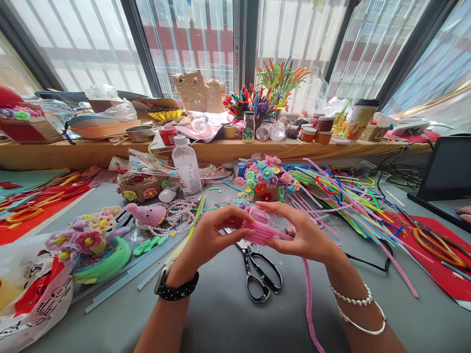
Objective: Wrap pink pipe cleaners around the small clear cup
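My left hand (211, 233) and my right hand (301, 230) meet over the grey table, both pinched on a pink pipe-cleaner coil (260, 231). The coil's loose pink tail (308, 299) hangs down past my right wrist toward the table's near edge. Black-handled scissors (259, 272) lie on the table just below my hands. My left wrist wears a black watch, my right wrist silver bracelets.
A heap of coloured pipe cleaners (342, 193) spreads to the right. A flower basket (263, 179), a clear bottle (187, 169), a pink knitted toy (147, 214) with pearls and a green flower bowl (97, 252) stand around. Another person's fingers (464, 214) rest by a dark tablet far right.
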A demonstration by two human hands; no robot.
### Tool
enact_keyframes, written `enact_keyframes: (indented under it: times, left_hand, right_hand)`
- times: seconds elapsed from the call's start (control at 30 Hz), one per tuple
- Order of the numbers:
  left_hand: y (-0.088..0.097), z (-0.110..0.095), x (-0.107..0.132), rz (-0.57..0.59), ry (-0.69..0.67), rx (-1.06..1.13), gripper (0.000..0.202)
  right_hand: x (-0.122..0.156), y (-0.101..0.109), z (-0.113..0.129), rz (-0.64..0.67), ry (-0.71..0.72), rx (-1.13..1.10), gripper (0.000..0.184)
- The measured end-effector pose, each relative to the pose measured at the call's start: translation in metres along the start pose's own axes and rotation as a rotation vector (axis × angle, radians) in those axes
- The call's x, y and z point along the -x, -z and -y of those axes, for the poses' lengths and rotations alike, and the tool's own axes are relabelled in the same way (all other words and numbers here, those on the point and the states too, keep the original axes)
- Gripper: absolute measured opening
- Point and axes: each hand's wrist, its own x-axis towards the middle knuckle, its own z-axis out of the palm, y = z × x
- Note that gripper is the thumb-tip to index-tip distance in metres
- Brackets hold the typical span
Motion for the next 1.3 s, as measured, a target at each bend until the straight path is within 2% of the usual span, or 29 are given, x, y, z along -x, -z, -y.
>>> enact_keyframes:
  times: [0.1, 0.2, 0.3, 0.33, 0.4, 0.5, 0.53, 0.67, 0.8, 0.9, 1.1, 1.3]
  left_hand:
    - [-0.001, 0.003, -0.002, -0.085, 0.040, 0.021, 0.012]
    - [-0.002, 0.006, -0.004, -0.217, 0.085, 0.070, 0.015]
    - [-0.002, 0.009, -0.005, -0.374, 0.090, 0.085, 0.017]
    - [-0.002, 0.010, -0.006, -0.417, 0.086, 0.089, 0.017]
    - [-0.003, 0.010, -0.006, -0.479, 0.082, 0.104, 0.019]
    - [-0.008, 0.009, -0.006, -0.526, 0.079, 0.118, 0.020]
    - [-0.010, 0.008, -0.007, -0.533, 0.077, 0.119, 0.020]
    - [-0.018, 0.008, -0.008, -0.499, 0.066, 0.129, 0.019]
    - [-0.023, 0.011, -0.007, -0.397, 0.069, 0.104, 0.016]
    - [-0.025, 0.013, -0.005, -0.302, 0.058, 0.073, 0.015]
    - [-0.032, 0.011, -0.004, -0.205, 0.064, 0.058, 0.013]
    - [-0.034, 0.014, -0.006, -0.163, 0.167, 0.206, 0.018]
  right_hand:
    - [-0.001, -0.001, -0.004, -0.053, -0.025, 0.010, 0.056]
    - [-0.002, 0.000, -0.006, -0.210, -0.027, 0.046, 0.054]
    - [-0.001, 0.003, -0.004, -0.408, 0.012, 0.123, 0.039]
    - [0.000, 0.003, -0.002, -0.438, 0.026, 0.141, 0.031]
    - [0.000, 0.001, 0.003, -0.382, 0.025, 0.122, 0.017]
    - [-0.002, -0.009, 0.005, -0.190, -0.082, -0.007, 0.024]
    - [-0.003, -0.013, 0.004, -0.168, -0.137, -0.055, 0.026]
    - [-0.010, -0.029, -0.004, -0.326, -0.316, -0.367, 0.032]
    - [-0.013, -0.029, -0.004, -0.538, -0.349, -0.823, 0.025]
    - [-0.013, -0.025, -0.002, -0.652, -0.352, -1.044, 0.022]
    - [-0.016, -0.020, -0.006, -0.686, -0.433, -1.186, 0.023]
    - [-0.016, -0.016, -0.016, -0.680, -0.494, -1.230, 0.025]
